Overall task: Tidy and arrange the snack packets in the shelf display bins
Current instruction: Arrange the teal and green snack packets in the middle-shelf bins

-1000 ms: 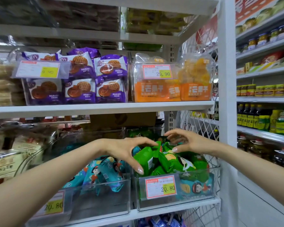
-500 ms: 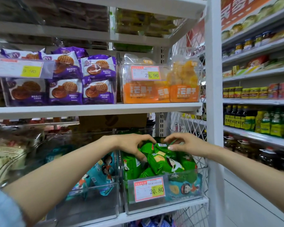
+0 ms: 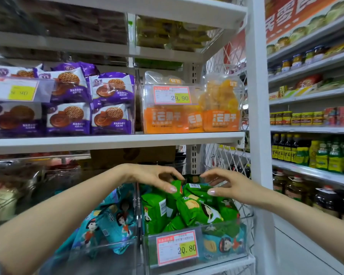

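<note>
Green snack packets (image 3: 189, 211) heap in the right-hand bin (image 3: 150, 255) on the lower shelf (image 3: 216, 267), left hand (image 3: 155, 178) pinching one's top edge, right hand (image 3: 234, 185) arched opposite, fingers (image 3: 213, 192) half-curled, grip unclear, teal packets (image 3: 111, 225) alongside.

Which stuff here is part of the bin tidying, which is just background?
Job: left hand, right hand, green packets, teal packets, clear bin.
Background: purple waffle packs, orange fruit bags, bottles on the side shelves.
</note>
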Tool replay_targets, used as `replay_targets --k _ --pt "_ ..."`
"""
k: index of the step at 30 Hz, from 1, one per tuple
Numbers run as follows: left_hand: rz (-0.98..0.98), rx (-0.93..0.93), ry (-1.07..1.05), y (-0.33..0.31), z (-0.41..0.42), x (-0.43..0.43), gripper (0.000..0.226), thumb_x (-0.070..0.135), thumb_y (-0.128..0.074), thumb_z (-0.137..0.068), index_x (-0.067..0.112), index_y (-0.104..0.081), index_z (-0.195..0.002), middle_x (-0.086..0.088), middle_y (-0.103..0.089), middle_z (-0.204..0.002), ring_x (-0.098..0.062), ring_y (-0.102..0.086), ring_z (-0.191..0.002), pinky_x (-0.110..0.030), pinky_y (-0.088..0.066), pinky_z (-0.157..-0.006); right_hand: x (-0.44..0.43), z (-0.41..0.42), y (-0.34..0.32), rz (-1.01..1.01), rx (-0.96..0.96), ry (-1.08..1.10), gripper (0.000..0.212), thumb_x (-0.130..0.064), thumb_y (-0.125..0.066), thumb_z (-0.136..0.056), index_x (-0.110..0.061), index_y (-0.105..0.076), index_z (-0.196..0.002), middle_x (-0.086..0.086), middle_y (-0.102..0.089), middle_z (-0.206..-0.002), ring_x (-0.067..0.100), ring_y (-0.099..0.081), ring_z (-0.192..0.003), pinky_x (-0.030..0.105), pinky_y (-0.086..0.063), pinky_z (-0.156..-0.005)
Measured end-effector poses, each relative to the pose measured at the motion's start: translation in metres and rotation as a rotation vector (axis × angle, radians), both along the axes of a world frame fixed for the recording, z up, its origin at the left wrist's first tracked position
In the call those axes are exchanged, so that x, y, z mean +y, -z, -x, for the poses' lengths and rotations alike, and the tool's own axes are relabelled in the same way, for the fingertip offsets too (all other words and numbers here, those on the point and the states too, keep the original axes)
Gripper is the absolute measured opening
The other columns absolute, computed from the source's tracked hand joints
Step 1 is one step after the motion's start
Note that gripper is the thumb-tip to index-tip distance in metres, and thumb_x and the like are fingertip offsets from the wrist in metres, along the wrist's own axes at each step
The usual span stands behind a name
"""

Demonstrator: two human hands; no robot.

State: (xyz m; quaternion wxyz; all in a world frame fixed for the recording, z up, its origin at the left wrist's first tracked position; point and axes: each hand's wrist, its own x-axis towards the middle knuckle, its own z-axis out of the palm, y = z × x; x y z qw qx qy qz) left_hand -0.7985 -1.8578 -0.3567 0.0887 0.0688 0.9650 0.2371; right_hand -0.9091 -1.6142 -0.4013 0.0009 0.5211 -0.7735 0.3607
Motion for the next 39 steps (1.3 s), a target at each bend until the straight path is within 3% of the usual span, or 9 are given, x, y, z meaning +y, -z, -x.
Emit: replay_targets --k 5,9,11,14,20,26,28,36,39 --pt "0.173 0.039 0.039 0.011 -0.008 0.004 0.07 0.027 -0.075 -0.078 0.035 -0.035 -0.135 0.006 -0.049 -0.128 -0.008 -0.052 -0.111 -0.023 -0.044 -0.094 -0.007 -0.02 -0.003 -0.221 -0.066 -0.12 0.044 -0.031 -0.07 -0.082 -0.038 -0.054 -0.122 -0.025 -0.057 -0.111 -0.016 -0.056 -0.093 0.011 -0.045 -0.085" --pt "0.363 0.33 0.025 0.022 -0.003 0.01 0.054 0.03 -0.073 -0.079 0.028 -0.042 -0.124 0.007 -0.052 -0.082 0.0 -0.044 -0.063 -0.011 -0.031 -0.053 -0.012 -0.025 -0.004 -0.292 -0.042 -0.106 0.035 -0.029 -0.062 -0.089 -0.03 -0.056 -0.124 -0.032 -0.06 -0.083 -0.022 -0.053 -0.073 0.004 -0.038 -0.067" --pt "0.353 0.385 -0.013 0.023 0.0 0.008 0.049 0.03 -0.073 -0.079 0.027 -0.044 -0.119 0.009 -0.049 -0.07 0.001 -0.043 -0.054 -0.013 -0.03 -0.048 -0.013 -0.025 -0.002 -0.317 -0.006 -0.078 0.032 -0.034 -0.054 -0.093 -0.03 -0.056 -0.124 -0.024 -0.063 -0.101 -0.012 -0.057 -0.089 0.003 -0.039 -0.073" --pt "0.144 0.447 -0.065 0.018 -0.002 -0.001 0.043 0.025 -0.073 -0.079 0.027 -0.047 -0.113 0.007 -0.06 -0.092 0.001 -0.054 -0.072 -0.012 -0.042 -0.064 -0.012 -0.023 0.001 -0.339 0.019 -0.053 0.032 -0.038 -0.047 -0.095 -0.033 -0.056 -0.125 -0.014 -0.058 -0.124 0.0 -0.053 -0.111 0.003 -0.037 -0.084" --pt "-0.274 0.635 -0.311 0.005 0.005 -0.016 0.045 0.02 -0.071 -0.082 0.018 -0.05 -0.122 0.0 -0.054 -0.12 -0.018 -0.052 -0.113 -0.028 -0.045 -0.091 -0.017 -0.022 0.003 -0.351 0.07 -0.071 0.037 -0.039 -0.039 -0.098 -0.029 -0.052 -0.132 -0.023 -0.048 -0.126 -0.01 -0.044 -0.113 -0.003 -0.03 -0.087" --pt "-0.268 0.577 -0.361 0.012 0.024 -0.014 0.062 0.042 -0.077 -0.068 0.022 -0.049 -0.119 -0.004 -0.056 -0.122 -0.021 -0.054 -0.113 -0.035 -0.047 -0.094 -0.019 -0.02 0.005 -0.328 0.074 -0.094 0.043 -0.047 -0.037 -0.094 -0.032 -0.053 -0.131 -0.02 -0.051 -0.131 -0.008 -0.046 -0.116 0.015 -0.034 -0.103" --pt "-0.261 0.57 -0.33 0.013 0.027 -0.012 0.055 0.031 -0.076 -0.075 0.017 -0.048 -0.12 -0.006 -0.055 -0.123 -0.022 -0.052 -0.117 -0.032 -0.044 -0.098 -0.019 -0.019 0.007 -0.319 0.074 -0.104 0.048 -0.054 -0.036 -0.089 -0.035 -0.053 -0.13 -0.02 -0.05 -0.134 -0.005 -0.046 -0.121 0.019 -0.035 -0.105" --pt "-0.211 0.596 -0.364 0.01 0.001 -0.035 0.053 0.003 -0.068 -0.08 0.014 -0.042 -0.124 -0.004 -0.049 -0.123 -0.017 -0.047 -0.115 -0.027 -0.04 -0.099 -0.025 -0.014 0.011 -0.256 -0.056 -0.108 0.033 -0.039 -0.042 -0.096 -0.029 -0.059 -0.123 -0.021 -0.056 -0.121 -0.022 -0.046 -0.102 -0.001 -0.036 -0.085" --pt "-0.249 0.577 -0.367 0.011 -0.013 -0.05 0.053 0.002 -0.066 -0.082 0.019 -0.039 -0.125 -0.008 -0.051 -0.125 -0.026 -0.054 -0.113 -0.04 -0.044 -0.1 -0.032 -0.015 0.01 -0.22 -0.098 -0.103 0.031 -0.033 -0.045 -0.096 -0.024 -0.062 -0.121 -0.017 -0.06 -0.119 -0.017 -0.05 -0.101 -0.002 -0.037 -0.081"
